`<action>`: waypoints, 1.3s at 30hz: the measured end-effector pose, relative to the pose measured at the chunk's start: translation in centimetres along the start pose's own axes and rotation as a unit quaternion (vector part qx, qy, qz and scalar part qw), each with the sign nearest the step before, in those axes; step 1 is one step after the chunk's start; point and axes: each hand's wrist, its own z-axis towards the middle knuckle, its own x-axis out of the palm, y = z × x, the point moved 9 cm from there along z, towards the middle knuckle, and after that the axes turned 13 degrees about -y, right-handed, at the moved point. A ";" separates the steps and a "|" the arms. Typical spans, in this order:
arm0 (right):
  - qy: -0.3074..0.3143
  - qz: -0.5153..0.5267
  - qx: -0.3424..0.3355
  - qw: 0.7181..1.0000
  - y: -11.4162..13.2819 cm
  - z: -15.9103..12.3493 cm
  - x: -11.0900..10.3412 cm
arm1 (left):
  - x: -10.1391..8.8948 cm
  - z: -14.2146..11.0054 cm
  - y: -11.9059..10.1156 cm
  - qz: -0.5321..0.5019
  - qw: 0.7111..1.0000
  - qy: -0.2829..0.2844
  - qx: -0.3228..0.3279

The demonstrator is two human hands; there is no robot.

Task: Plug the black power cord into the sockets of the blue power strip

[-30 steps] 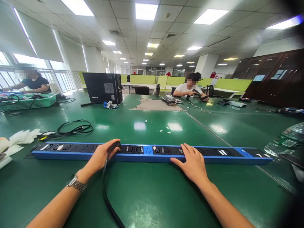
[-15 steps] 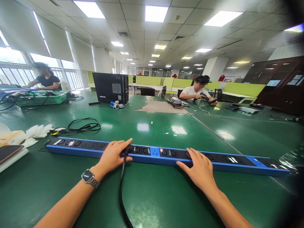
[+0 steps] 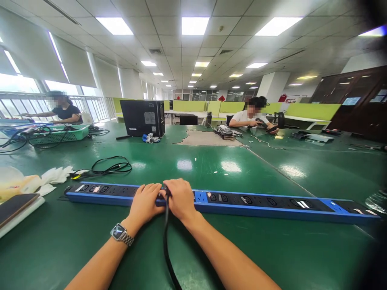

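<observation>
A long blue power strip (image 3: pixel 236 208) with black socket panels lies across the green table in front of me. My left hand (image 3: pixel 146 201), with a watch on its wrist, wraps round the strip left of its middle, thumb on the near side. Right beside it, my right hand (image 3: pixel 181 197) is closed around the black plug (image 3: pixel 167 194) at the strip's top. From that plug a thick black power cord (image 3: pixel 167 241) runs down toward me. My fingers cover most of the plug and the sockets under it, so how deep it sits cannot be seen.
Behind the strip's left end lies a coiled black cable (image 3: pixel 113 166). A phone-like dark slab (image 3: pixel 18 207) and crumpled white tissue (image 3: pixel 57 175) are at left. Farther back stand a green basket (image 3: pixel 60 136) and a black computer case (image 3: pixel 142 119). Two people sit across the table.
My right hand has left the strip's right part and moved left onto the plug beside my left hand. My left hand stays on the strip. The view has shifted slightly.
</observation>
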 end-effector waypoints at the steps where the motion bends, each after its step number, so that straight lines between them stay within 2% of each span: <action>1: -0.045 0.014 0.022 0.999 -1.1 0.4 -1.4 | 0.1 0.0 0.0 -0.002 1.000 0.004 -0.001; 3: -0.124 0.035 0.070 0.989 -4.0 0.5 -4.4 | 0.2 0.0 0.1 -0.002 1.000 0.011 -0.006; 4: -0.144 0.042 0.091 0.984 -5.6 0.2 -5.7 | 0.3 0.1 0.2 -0.002 1.000 0.013 -0.009; 6: -0.136 0.051 0.121 0.982 -8.6 -0.9 -7.2 | 0.4 0.1 0.3 -0.002 1.000 0.017 -0.014; 8: -0.094 0.049 0.139 0.985 -10.8 -2.5 -7.5 | 0.5 0.1 0.3 -0.001 1.000 0.023 -0.016; 10: -0.063 0.042 0.144 0.987 -11.9 -4.1 -7.4 | 0.5 0.1 0.3 0.002 1.000 0.027 -0.015; 13: -0.056 0.019 0.123 0.991 -11.7 -5.1 -7.2 | 0.5 0.1 0.3 0.008 1.000 0.028 -0.011; 16: -0.049 -0.005 0.090 0.995 -10.6 -4.9 -6.8 | 0.5 0.1 0.2 0.007 0.999 0.030 -0.014; 21: -0.045 -0.054 0.096 0.993 -10.2 -5.0 -6.7 | 0.5 0.2 0.3 -0.005 1.000 0.020 -0.016; 27: -0.018 -0.095 0.037 0.995 -8.9 -6.0 -6.6 | 0.3 0.2 0.3 -0.014 1.000 0.012 -0.018; 30: -0.043 -0.118 0.052 0.991 -9.8 -6.9 -7.6 | 0.0 0.5 -1.9 -0.075 0.997 -0.002 0.006; 33: -0.065 -0.167 0.095 0.979 -11.4 -7.9 -8.4 | 0.0 1.3 -6.2 -0.148 0.988 -0.017 0.045; 36: -0.058 -0.191 0.101 0.975 -12.0 -8.3 -8.2 | 0.8 2.4 -10.5 -0.193 0.978 -0.028 0.066; 39: -0.063 -0.193 0.095 0.975 -11.9 -8.3 -8.0 | 1.9 3.2 -13.0 -0.212 0.973 -0.037 0.079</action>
